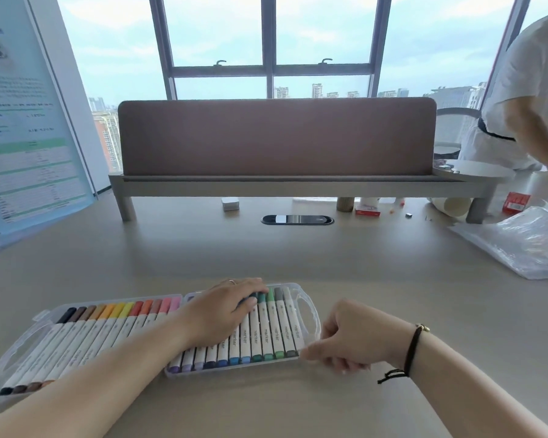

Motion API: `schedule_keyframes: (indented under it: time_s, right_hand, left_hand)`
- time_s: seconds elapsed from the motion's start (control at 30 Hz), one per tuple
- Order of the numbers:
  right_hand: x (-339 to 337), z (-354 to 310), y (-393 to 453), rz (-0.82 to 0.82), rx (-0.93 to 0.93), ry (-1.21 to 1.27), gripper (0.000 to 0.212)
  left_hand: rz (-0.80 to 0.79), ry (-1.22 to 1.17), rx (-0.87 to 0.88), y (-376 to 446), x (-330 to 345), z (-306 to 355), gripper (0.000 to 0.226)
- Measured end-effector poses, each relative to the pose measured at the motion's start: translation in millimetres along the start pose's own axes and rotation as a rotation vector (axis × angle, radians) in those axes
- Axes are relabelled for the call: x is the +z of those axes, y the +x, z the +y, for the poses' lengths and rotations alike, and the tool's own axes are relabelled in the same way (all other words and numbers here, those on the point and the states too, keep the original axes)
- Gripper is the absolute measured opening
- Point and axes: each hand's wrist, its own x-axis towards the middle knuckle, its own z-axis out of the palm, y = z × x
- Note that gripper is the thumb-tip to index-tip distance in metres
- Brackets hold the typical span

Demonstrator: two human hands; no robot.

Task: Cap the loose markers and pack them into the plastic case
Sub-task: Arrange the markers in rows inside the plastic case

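1. Two bare arms reach in from the bottom edge, over the table (266,257).
2. The plastic case (310,314) lies open flat on the table, in two halves side by side.
3. The markers (266,333) lie in rows in both halves, all with caps on. Browns, oranges and pinks are on the left; purples, blues, greens and greys are on the right.
4. The left hand (225,308) lies across the right half, its fingers bent down onto the blue and green caps.
5. The right hand (348,336) sits at the right end of the case, fingers curled, pinching its near corner.
6. Farther back stand a brown screen (276,137) and a blue board (29,121).
7. A clear plastic bag (525,241) lies far right, well away from the case.
8. Another person (525,90) bends over there.
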Motion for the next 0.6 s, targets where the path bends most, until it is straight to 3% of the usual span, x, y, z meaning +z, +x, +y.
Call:
schedule_keyframes:
  time_s: [0.23,0.4,0.5,0.6]
  right_hand:
    - [-12.7,16.4,8.2,0.067,0.081,0.331,0.027]
    - [-20.5,28.9,17.1,0.216,0.172,0.546,0.021]
    - [-23.9,38.5,24.7,0.378,0.198,0.496,0.021]
    - [-23.4,47.4,36.1,0.602,0.201,0.281,0.020]
  left_hand:
    - [-0.075,-0.034,-0.034,23.4,-4.9,12.3,0.038]
    - [-0.078,-0.132,-0.073,45.4,-10.0,23.4,0.036]
    - [-0.116,-0.133,-0.111,55.1,-17.9,18.9,0.043]
    - [-0.098,-0.086,-0.163,58.6,-27.9,4.8,0.040]
